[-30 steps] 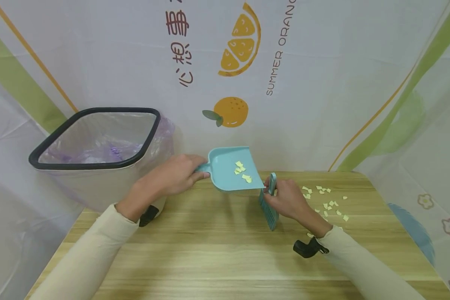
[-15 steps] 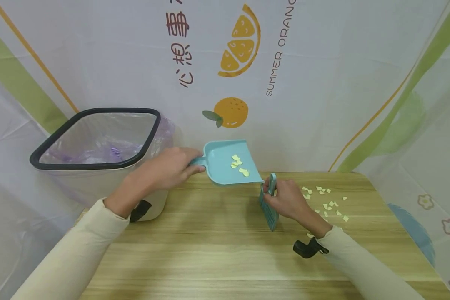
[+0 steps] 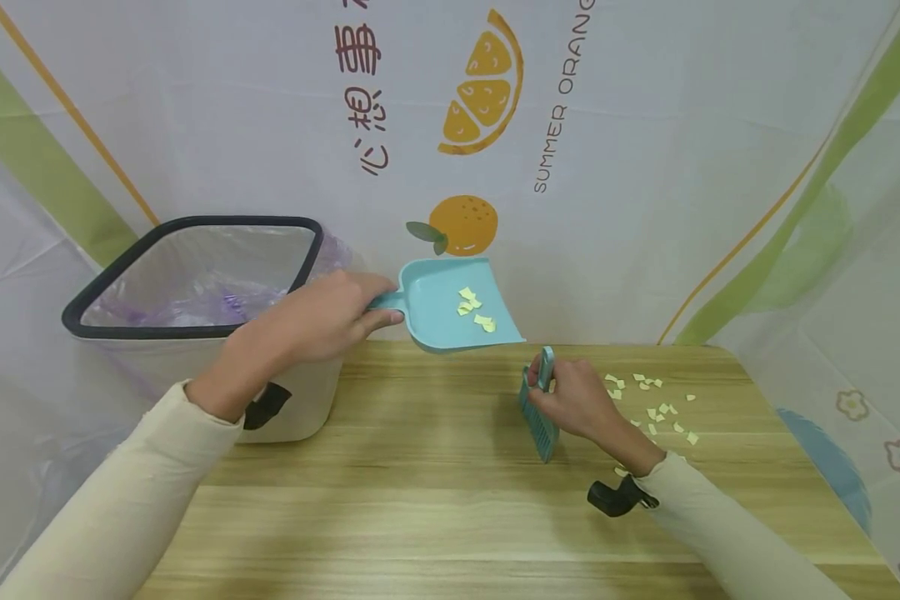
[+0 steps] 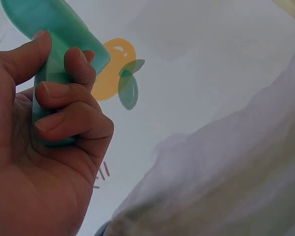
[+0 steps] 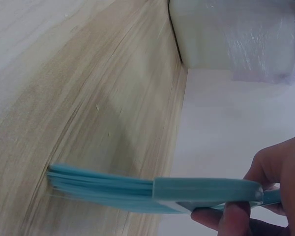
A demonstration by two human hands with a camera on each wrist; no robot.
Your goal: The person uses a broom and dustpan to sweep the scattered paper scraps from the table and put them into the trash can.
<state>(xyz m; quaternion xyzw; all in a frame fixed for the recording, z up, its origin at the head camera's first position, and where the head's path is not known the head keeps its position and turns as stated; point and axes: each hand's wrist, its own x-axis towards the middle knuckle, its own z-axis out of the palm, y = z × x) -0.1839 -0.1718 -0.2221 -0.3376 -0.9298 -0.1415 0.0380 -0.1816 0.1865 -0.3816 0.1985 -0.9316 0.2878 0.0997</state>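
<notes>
In the head view the left hand holds a blue dustpan raised over the tabletop near its far edge, yellow scraps lying in the pan; only the left wrist view shows the grip from the palm side, fingers curled round the handle. The right hand has its grip pinched on a brush, bristles down, in from the far edge; the right wrist view gives those bristles side-on. Loose scraps, plain only from the head, lie toward the far right corner; a lined bin stands at the far left corner.
</notes>
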